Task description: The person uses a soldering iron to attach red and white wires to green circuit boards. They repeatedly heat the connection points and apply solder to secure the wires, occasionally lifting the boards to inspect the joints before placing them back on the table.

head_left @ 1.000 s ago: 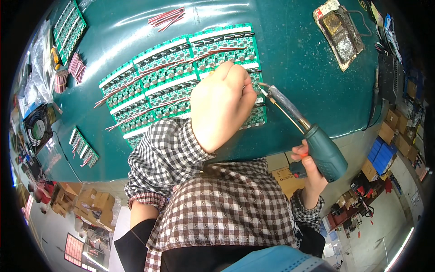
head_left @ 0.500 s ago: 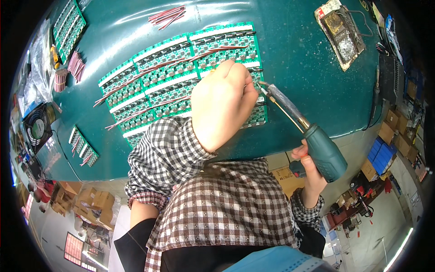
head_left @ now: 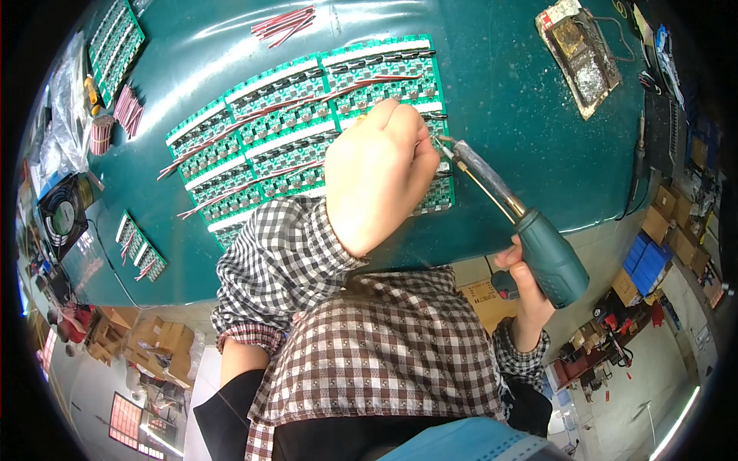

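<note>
My left hand [head_left: 380, 177] is closed in a pinch over the right part of a sheet of green circuit boards [head_left: 288, 127]. Whatever its fingertips grip is hidden behind the fingers. My right hand [head_left: 529, 290] wraps round the dark green handle of a soldering gun [head_left: 555, 257]. The gun's metal tip, with a thin feed tube alongside, points up and left and meets the boards' right edge beside my left fingertips. Thin red-and-black wires [head_left: 288, 110] lie across the board rows. Short black pieces and white strips run along each row.
Loose wires [head_left: 283, 25] lie beyond the boards. At the far right sits a grimy soldering tray [head_left: 580, 58]. To the left are wire bundles [head_left: 102, 135], another board panel [head_left: 115, 50], a small board piece [head_left: 141, 247] and a black fan [head_left: 66, 217]. The green table [head_left: 530, 173] ends near my apron.
</note>
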Demonstrator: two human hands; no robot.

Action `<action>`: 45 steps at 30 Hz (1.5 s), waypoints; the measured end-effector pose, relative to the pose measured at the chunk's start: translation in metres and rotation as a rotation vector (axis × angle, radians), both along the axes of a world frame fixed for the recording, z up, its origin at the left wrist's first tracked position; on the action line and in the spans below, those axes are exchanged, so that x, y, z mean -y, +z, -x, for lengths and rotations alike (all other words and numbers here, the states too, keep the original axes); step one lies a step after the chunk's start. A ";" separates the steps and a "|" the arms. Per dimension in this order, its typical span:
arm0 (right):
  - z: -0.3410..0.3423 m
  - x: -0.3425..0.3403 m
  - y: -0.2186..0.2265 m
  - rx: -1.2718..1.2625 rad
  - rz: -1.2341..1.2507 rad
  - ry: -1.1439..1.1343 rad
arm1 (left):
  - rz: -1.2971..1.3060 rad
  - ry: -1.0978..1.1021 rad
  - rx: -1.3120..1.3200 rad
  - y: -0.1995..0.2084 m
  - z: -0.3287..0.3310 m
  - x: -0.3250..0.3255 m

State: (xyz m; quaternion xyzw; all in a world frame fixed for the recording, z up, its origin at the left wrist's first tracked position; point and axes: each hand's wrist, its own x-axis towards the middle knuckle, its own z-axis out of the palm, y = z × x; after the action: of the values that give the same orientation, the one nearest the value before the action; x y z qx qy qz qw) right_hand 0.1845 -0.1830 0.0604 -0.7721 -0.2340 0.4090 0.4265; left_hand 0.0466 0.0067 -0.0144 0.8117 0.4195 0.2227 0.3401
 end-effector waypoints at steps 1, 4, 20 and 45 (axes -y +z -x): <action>0.000 0.001 0.000 0.006 0.007 0.000 | 0.001 -0.001 0.000 0.000 0.000 0.000; 0.001 0.001 -0.004 0.025 -0.041 -0.002 | 0.004 -0.001 -0.006 0.000 0.000 0.000; 0.002 0.001 -0.002 0.012 0.025 -0.014 | 0.009 0.001 0.001 -0.001 0.001 0.000; 0.002 0.002 -0.002 0.026 -0.043 -0.010 | 0.001 -0.002 0.014 -0.001 0.000 0.000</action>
State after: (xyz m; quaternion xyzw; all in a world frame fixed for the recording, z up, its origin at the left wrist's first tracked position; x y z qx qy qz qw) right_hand 0.1829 -0.1852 0.0586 -0.7692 -0.2445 0.3917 0.4418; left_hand 0.0462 0.0066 -0.0153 0.8103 0.4166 0.2279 0.3434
